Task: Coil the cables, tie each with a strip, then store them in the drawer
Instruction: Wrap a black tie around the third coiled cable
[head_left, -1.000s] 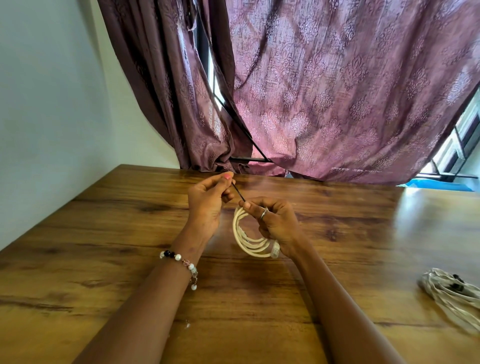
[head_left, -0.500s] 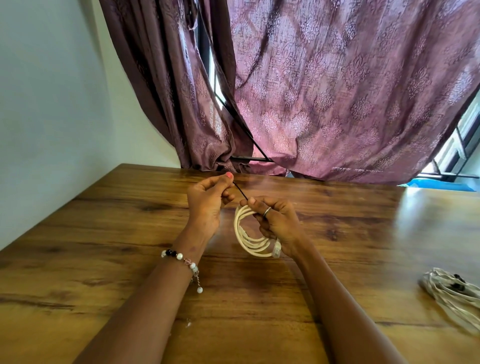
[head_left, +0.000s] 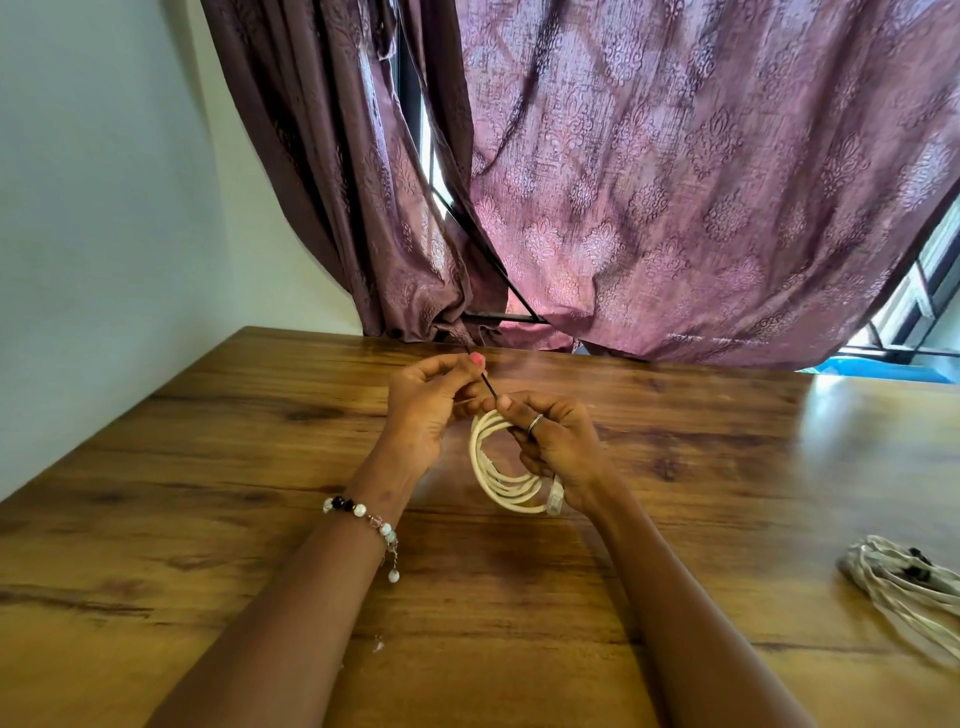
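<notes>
A wide wooden table (head_left: 208, 519) with dark brown grain stands against a pale wall, with patterned mauve fabric curtains (head_left: 675, 182) hanging behind its far edge. Above the middle of the table, two bare hands meet close together. The right hand (head_left: 558, 441), wearing a thin metal ring (head_left: 535, 423) on one finger, is closed around the top of a cream-coloured cable wound into a round coil (head_left: 498, 480); the coil hangs below and to the left of this hand, its lower loops near the tabletop, and a pale plug end sits just under the wrist. The left hand (head_left: 428, 410), just to the left of the coil, has thumb and forefinger pinched shut on a thin black tie strip (head_left: 488, 385). The strip runs as a short taut line from the left fingertips down to the right thumb, so both hands grip it. A bracelet of white, black and pink beads (head_left: 363, 517) circles the left wrist. Well off to the right of the right hand, near the table's edge, lies a second bundle of whitish cable (head_left: 904, 582) bound with a dark tie.
</notes>
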